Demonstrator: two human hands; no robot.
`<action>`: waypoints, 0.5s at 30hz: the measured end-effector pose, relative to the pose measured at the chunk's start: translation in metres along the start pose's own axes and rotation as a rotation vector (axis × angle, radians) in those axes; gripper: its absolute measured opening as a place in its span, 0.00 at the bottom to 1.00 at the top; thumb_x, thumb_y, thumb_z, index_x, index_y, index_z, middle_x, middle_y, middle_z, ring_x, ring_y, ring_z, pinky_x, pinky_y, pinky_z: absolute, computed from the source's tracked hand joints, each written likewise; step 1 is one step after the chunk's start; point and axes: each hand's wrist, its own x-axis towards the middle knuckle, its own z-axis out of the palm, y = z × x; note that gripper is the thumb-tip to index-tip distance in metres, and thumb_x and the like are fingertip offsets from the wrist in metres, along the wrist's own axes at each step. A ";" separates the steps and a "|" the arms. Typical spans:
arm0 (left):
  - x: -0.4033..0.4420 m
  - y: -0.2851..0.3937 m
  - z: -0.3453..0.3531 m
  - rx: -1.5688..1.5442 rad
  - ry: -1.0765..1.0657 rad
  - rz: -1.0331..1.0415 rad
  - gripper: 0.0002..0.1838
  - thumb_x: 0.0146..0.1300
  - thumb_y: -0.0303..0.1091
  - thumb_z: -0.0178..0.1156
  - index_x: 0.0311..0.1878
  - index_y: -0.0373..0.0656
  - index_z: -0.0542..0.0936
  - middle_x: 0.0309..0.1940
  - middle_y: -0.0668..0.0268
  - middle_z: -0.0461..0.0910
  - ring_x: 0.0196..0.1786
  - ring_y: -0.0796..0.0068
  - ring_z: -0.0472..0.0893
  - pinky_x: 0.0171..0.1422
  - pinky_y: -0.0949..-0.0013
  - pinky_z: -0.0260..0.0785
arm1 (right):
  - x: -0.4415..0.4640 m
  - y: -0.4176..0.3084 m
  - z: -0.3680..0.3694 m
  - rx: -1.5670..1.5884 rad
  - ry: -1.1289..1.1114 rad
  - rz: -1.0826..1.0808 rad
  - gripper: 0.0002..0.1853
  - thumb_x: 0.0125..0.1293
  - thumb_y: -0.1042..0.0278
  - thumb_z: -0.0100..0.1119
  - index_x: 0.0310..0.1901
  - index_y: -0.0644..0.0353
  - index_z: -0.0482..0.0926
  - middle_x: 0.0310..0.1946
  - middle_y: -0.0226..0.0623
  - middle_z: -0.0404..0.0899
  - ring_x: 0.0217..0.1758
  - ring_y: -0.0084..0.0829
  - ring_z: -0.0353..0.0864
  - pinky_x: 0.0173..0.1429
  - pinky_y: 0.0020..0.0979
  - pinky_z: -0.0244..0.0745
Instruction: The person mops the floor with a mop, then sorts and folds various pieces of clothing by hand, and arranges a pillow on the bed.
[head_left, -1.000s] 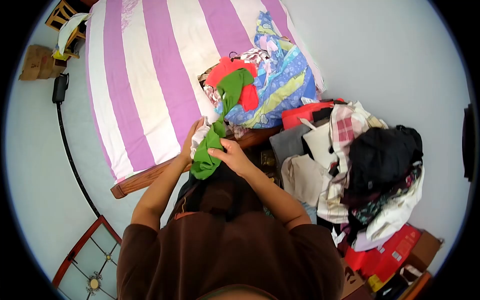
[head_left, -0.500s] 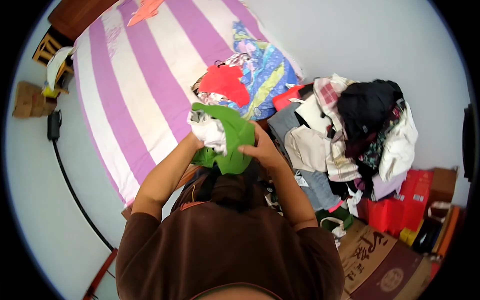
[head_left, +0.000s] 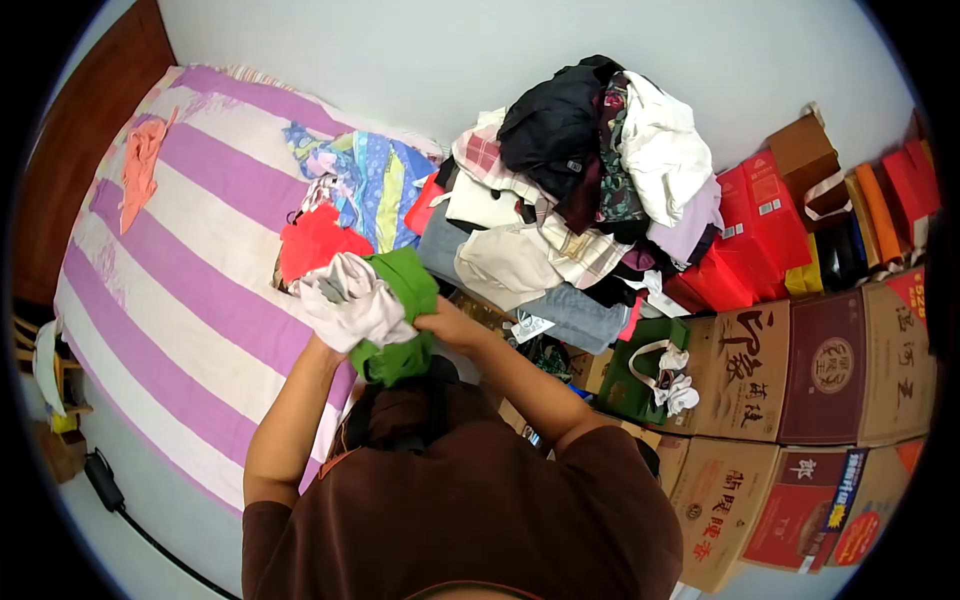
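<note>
In front of my chest I have a pale pinkish-white garment [head_left: 348, 298] bunched up against a green cloth [head_left: 405, 285]. My left hand [head_left: 326, 342] is under the pale garment and grips it from the left, its fingers mostly hidden by the folds. On the other side, my right hand [head_left: 434, 322] pinches the right edge of the green cloth. The pale garment bulges out over the green cloth's left side. Just beyond them on the bed lie a red garment [head_left: 318, 243] and a blue floral cloth [head_left: 378, 190].
A striped bed [head_left: 200, 300] spreads to the left, with an orange garment [head_left: 143, 170] on it. A tall clothes heap [head_left: 510, 265] stands at centre right. Beyond are red boxes [head_left: 750, 205], a green bag [head_left: 630, 372] and stacked cartons [head_left: 745, 375].
My view has turned to the right, bringing more cartons into sight. The pale garment now sticks out of the green cloth much further, toward the left.
</note>
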 end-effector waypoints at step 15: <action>0.042 -0.020 -0.008 0.426 0.054 -0.496 0.19 0.73 0.44 0.53 0.58 0.41 0.76 0.45 0.68 0.82 0.43 0.81 0.80 0.51 0.75 0.69 | -0.174 -0.380 -0.175 -0.125 1.013 -1.081 0.19 0.69 0.60 0.53 0.55 0.64 0.75 0.49 0.39 0.81 0.51 0.35 0.81 0.59 0.37 0.75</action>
